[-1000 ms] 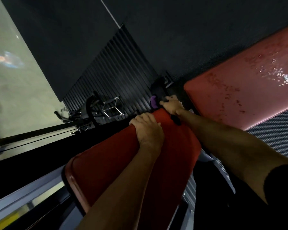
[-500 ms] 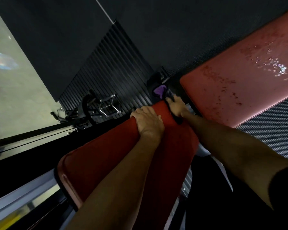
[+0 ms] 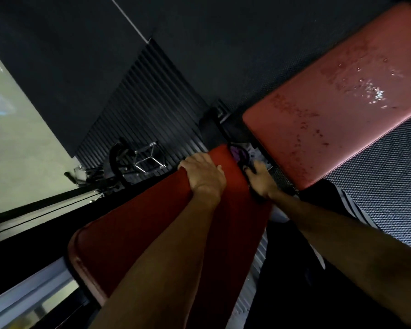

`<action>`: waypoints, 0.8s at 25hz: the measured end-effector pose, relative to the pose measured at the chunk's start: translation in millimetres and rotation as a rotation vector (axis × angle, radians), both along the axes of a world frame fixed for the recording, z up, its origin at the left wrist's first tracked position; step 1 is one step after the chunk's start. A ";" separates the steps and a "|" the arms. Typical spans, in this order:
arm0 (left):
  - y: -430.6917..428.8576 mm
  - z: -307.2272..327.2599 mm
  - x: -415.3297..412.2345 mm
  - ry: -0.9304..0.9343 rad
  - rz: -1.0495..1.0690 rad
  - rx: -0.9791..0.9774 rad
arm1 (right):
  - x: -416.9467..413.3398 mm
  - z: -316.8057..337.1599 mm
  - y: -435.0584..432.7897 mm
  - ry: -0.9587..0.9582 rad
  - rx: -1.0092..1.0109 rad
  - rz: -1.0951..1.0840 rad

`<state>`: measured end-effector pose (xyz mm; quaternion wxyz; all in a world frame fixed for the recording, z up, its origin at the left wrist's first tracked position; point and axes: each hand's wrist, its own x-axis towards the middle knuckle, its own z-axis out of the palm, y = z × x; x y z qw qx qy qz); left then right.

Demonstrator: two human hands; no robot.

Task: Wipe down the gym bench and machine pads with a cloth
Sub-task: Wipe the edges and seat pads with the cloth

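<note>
Nearest the camera, two bare forearms reach out over a long dark red padded bench surface (image 3: 152, 233) that runs away from the viewer. On its left edge near the far end, the left hand (image 3: 204, 175) lies knuckles up, its fingers curled over the rim and gripping the pad. Just beside it, at the right far corner of the same pad, the right hand (image 3: 262, 182) has its fingers closed on a crumpled purple and dark cloth (image 3: 238, 153), which lies against the end of the pad. Just beyond the cloth lies a paler red rectangular pad (image 3: 330, 115), its skin mottled and carrying a patch of shining wet droplets (image 3: 370, 91). Farther off, on the dark floor, lie a black ribbed mat (image 3: 147, 110) and a small chrome metal frame (image 3: 147, 160).
</note>
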<state>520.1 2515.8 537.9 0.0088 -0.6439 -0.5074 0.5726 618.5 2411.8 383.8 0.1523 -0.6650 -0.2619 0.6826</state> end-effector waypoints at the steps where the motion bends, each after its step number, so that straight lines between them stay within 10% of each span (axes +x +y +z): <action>1: -0.2 -1.0 -0.3 0.012 -0.015 0.005 | 3.4 -2.5 18.4 0.052 -0.069 -0.042; 20: -4.1 -8.1 -4.2 -0.064 -0.068 0.016 | 8.9 2.1 -14.2 0.106 -0.073 -0.085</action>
